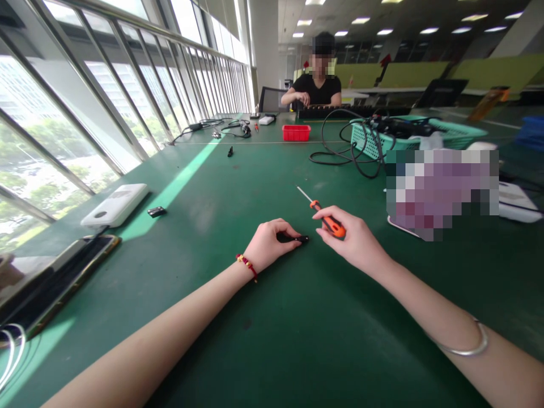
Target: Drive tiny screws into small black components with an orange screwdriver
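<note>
My left hand (268,245) rests on the green table (238,187), its fingers curled round a small black part (297,239) that lies on the surface. My right hand (352,241) is closed on an orange-handled screwdriver (325,218). The screwdriver's thin metal shaft points up and to the left, away from me. Its tip is above the table, a little beyond the black part. A red bead bracelet is on my left wrist and a silver bangle on my right forearm.
A white device (115,205), a small black piece (156,212) and a phone (55,280) lie to the left. Farther off are a red tray (296,132), black cables (346,147) and a teal basket (450,133). A person in black sits at the far end.
</note>
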Demonstrator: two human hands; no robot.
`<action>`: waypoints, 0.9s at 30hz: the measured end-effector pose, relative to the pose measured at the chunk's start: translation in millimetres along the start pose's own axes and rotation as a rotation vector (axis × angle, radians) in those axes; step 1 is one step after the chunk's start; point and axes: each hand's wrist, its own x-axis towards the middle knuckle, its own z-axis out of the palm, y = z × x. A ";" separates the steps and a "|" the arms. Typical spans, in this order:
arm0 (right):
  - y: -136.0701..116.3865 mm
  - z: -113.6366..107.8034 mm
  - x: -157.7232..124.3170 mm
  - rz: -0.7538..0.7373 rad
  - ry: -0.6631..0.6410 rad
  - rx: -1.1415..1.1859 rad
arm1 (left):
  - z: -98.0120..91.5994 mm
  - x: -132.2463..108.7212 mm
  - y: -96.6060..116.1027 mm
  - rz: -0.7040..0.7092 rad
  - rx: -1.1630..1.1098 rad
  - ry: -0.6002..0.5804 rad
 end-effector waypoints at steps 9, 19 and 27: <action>12.7 22.4 3.1 -0.031 -0.096 -0.056 | -0.3 -0.6 1.9 -0.013 -0.011 0.007; 13.5 23.9 3.4 0.019 -0.071 -0.050 | -2.3 -1.1 3.0 -0.037 -0.008 0.001; 13.5 23.7 3.5 0.024 -0.084 -0.086 | -1.9 -1.2 6.6 -0.043 0.011 0.016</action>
